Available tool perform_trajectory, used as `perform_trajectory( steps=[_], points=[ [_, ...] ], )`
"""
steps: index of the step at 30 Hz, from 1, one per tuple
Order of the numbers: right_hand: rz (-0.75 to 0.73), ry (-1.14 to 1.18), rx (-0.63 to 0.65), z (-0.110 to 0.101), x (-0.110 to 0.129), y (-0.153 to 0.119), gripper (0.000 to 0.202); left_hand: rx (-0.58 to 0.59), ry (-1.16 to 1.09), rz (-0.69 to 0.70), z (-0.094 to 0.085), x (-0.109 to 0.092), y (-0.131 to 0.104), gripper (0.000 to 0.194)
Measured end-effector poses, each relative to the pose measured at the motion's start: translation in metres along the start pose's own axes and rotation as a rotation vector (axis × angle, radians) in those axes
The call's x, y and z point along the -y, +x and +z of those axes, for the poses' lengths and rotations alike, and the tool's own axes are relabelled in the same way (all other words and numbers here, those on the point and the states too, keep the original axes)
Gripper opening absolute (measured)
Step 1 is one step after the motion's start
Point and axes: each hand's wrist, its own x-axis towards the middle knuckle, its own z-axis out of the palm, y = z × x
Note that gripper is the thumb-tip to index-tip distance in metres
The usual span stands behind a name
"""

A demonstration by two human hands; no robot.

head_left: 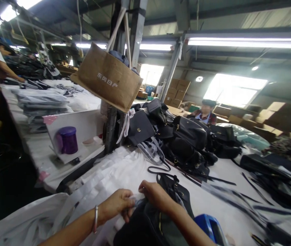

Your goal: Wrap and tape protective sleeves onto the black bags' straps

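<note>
A black bag with gold zips lies on the white table right in front of me. At its upper left edge my left hand, below a silver bangle, pinches a piece of clear plastic. My right hand has its fingers closed on the same plastic from the other side, its wrist over the black bag. Just behind it, a second black bag with straps is partly covered by my right forearm. The fingertips of both hands are close together.
White wrapping sheets lie left of my hands. A blue tape dispenser stands at the right. Black bags are piled beyond. A brown tote hangs from a post; a purple container stands left. Other people are farther off.
</note>
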Motion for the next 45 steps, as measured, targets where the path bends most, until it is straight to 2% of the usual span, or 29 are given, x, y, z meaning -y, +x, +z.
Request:
perform_trajectory(
  steps=[5, 7, 9, 11, 14, 16, 19, 22, 25, 30, 34, 36, 41, 43, 45],
  points=[
    [0.033, 0.063, 0.007, 0.013, -0.003, 0.004, 0.019, 0.093, 0.081, -0.039, -0.002, 0.011, 0.013, 0.031],
    [0.057, 0.039, 0.056, 0.017, -0.007, 0.004, 0.025, 0.098, 0.124, -0.028, -0.001, 0.016, 0.020, 0.025],
    [0.068, -0.039, 0.149, 0.021, -0.013, 0.005, 0.030, 0.089, 0.178, -0.010, 0.003, 0.021, 0.026, 0.019],
    [0.076, -0.122, 0.231, 0.026, -0.019, 0.007, 0.026, 0.065, 0.252, 0.012, 0.008, 0.025, 0.030, 0.017],
    [0.092, -0.218, 0.282, 0.032, -0.027, 0.014, 0.020, -0.045, 0.400, 0.073, 0.011, 0.027, 0.026, 0.016],
    [0.094, -0.276, 0.300, 0.036, -0.031, 0.020, 0.022, -0.161, 0.507, 0.132, 0.004, 0.024, 0.019, 0.018],
    [0.088, -0.313, 0.331, 0.042, -0.036, 0.031, 0.019, -0.297, 0.674, 0.210, -0.015, 0.017, 0.013, 0.031],
    [0.102, -0.294, 0.342, 0.047, -0.036, 0.041, 0.016, -0.281, 0.843, 0.251, -0.034, 0.014, 0.020, 0.028],
    [0.169, -0.227, 0.292, 0.050, -0.036, 0.048, 0.025, -0.251, 0.957, 0.228, -0.044, 0.020, 0.033, 0.025],
    [0.378, -0.038, 0.205, 0.062, -0.037, 0.063, 0.041, -0.284, 1.003, 0.233, -0.048, 0.035, 0.042, 0.029],
    [0.468, 0.164, 0.098, 0.072, -0.042, 0.072, 0.016, -0.292, 1.009, 0.251, -0.053, 0.043, 0.045, 0.032],
    [0.487, 0.302, -0.005, 0.068, -0.047, 0.072, 0.012, -0.314, 1.003, 0.257, -0.061, 0.047, 0.050, 0.032],
    [0.526, 0.729, -0.195, 0.039, -0.062, 0.058, 0.035, -0.403, 0.921, 0.282, -0.084, 0.045, 0.068, 0.030],
    [0.554, 0.866, -0.260, 0.031, -0.065, 0.054, 0.043, -0.414, 0.859, 0.297, -0.085, 0.037, 0.071, 0.028],
    [0.579, 0.977, -0.310, 0.029, -0.065, 0.053, 0.047, -0.414, 0.783, 0.324, -0.077, 0.026, 0.068, 0.024]
  ],
)
